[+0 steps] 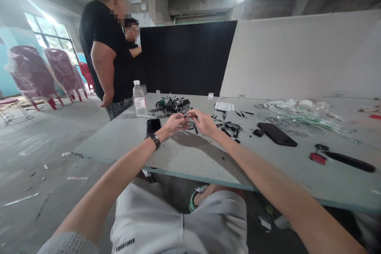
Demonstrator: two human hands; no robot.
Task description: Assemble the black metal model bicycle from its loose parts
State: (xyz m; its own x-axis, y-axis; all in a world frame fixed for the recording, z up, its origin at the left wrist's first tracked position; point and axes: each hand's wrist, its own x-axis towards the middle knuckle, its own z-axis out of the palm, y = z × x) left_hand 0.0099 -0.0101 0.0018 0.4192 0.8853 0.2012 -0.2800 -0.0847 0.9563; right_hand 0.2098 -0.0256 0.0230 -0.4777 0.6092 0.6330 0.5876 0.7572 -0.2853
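Note:
Over the grey table, my left hand (175, 122) and my right hand (203, 121) meet with their fingers pinched. Between and just under the fingertips shows a small spoked toy-bicycle wheel (190, 126), partly covered by my left fingers. Both hands seem closed on this bicycle part; the exact grip is too small to make out. Right behind them stand small model bicycles (174, 105), dark with a green piece. Several loose black parts (232, 127) lie to the right of my right hand. A dark phone (153, 126) rests beside my left wrist.
A water bottle (139, 100) stands at the table's left edge. To the right lie a printed sheet (224, 106), a black phone (277, 133), a black-handled tool (348, 159) and plastic bags (309, 113). A person in black (104, 43) stands at the left, another behind.

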